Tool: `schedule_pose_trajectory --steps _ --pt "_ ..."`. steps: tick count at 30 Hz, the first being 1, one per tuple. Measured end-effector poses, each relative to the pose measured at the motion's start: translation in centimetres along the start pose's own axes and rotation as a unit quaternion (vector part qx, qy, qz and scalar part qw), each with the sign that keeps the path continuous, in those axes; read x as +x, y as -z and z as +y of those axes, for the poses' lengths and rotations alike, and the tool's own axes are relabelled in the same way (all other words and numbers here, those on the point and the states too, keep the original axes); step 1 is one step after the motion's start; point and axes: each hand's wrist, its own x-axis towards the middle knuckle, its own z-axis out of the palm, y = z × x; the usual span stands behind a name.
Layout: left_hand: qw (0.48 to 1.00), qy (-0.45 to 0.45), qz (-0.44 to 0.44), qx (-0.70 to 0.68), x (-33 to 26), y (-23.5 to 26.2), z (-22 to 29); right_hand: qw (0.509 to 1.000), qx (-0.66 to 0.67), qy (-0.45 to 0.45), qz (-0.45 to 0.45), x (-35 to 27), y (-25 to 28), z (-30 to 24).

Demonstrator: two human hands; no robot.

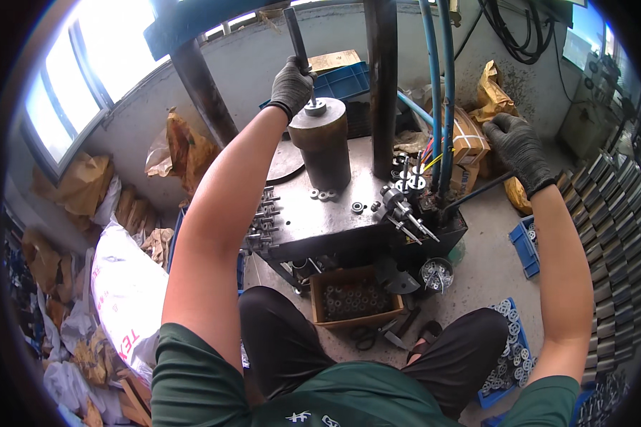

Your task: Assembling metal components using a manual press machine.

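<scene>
- The left hand (292, 85), in a dark grey knitted glove, is wrapped tightly around a thin dark metal rod (296, 39); the fingers are together around it. I judge this grip keeps the rod steady over the work.
- The rod stands almost upright. Its long axis runs from the top of the picture, tilted a little to the left, down to its lower end at a small silver ring-shaped part (315, 109).
- This ring part lies flat on the top of a grey steel cylinder block (322, 146), so its hole points upward. The block stands upright on the grey metal table of the press (313, 217), near the dark vertical column (382, 78).
- The right hand (518, 146), also gloved, is closed on the upper end of a thin black lever (477, 192). The lever runs slanted, down and to the left, toward the machine's side.
- 3 or 4 similar small rings (324, 194) lie loose on the table just beside the block, probably for easy reach.
- A brown cardboard box (355, 299) full of small parts stands on the floor under the table, between the person's knees.
</scene>
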Motion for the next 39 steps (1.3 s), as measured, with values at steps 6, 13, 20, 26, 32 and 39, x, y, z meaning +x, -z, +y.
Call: schedule_pose_trajectory --steps 6,13,20,26,32,39 --pt "0.998 -0.001 -0.042 0.044 1.0 -0.2 -0.1 1.0 -0.011 0.002 0.004 -3.8 0.8 -1.0" --pt "0.999 0.033 -0.025 0.01 0.3 1.0 -1.1 0.995 -0.052 0.029 -0.074 -13.5 2.2 -2.9" --pt "0.999 0.026 -0.025 0.04 0.1 0.1 0.0 0.959 -0.142 0.078 -0.231 -15.6 2.5 -3.3" --pt "0.999 0.013 0.007 0.031 -0.6 0.0 -0.6 0.947 -0.13 0.075 -0.284 -15.8 2.5 -4.2" --pt "0.999 0.011 0.022 0.033 -1.4 -1.1 0.4 0.961 -0.111 0.07 -0.242 -17.4 2.6 -3.2" --pt "0.985 0.083 0.019 -0.151 -2.7 -3.8 -3.9 0.962 -0.073 0.06 -0.258 -21.3 1.7 -2.2"
